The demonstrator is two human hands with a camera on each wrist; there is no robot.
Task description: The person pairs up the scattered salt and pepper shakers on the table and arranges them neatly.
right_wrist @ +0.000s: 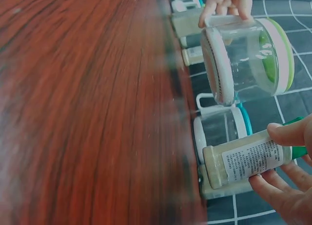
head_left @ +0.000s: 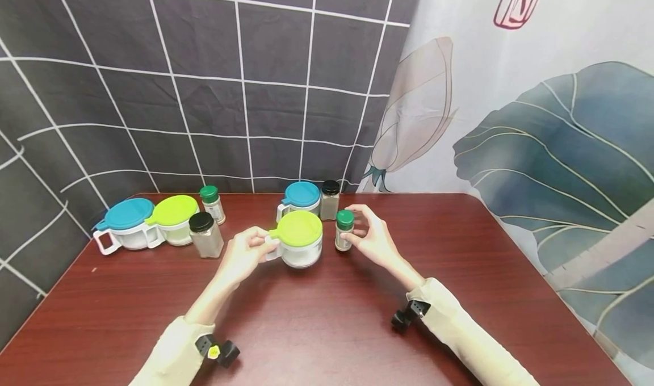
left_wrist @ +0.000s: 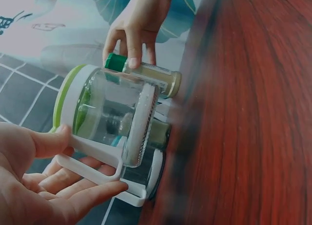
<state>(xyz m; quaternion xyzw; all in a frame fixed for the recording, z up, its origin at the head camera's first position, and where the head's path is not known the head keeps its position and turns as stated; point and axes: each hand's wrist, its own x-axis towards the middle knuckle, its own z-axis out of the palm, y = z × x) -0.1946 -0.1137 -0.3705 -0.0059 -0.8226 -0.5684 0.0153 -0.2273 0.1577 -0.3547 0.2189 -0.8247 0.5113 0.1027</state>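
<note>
My left hand (head_left: pixel 246 255) grips the white handle of a clear jar with a lime-green lid (head_left: pixel 299 230), thumb on top near the lid. The jar is upright and seems slightly off the table. Just right of it, my right hand (head_left: pixel 377 242) pinches a small spice bottle with a green cap (head_left: pixel 344 230) between thumb and fingers. In the right wrist view, the bottle's printed label (right_wrist: pixel 253 159) faces the camera, and pale contents show through its base. Behind these two stand a blue-lidded jar (head_left: pixel 301 195) and a black-capped spice bottle (head_left: pixel 330 201).
At the left back of the brown table (head_left: pixel 327 329) stand another blue-lidded jar (head_left: pixel 129 215), a second lime-lidded jar (head_left: pixel 176 211), a black-capped bottle (head_left: pixel 206 237) and a green-capped bottle (head_left: pixel 212 205). A dark grid-patterned cloth (head_left: pixel 204 108) hangs behind the table, beside a leaf-printed curtain (head_left: pixel 557 147).
</note>
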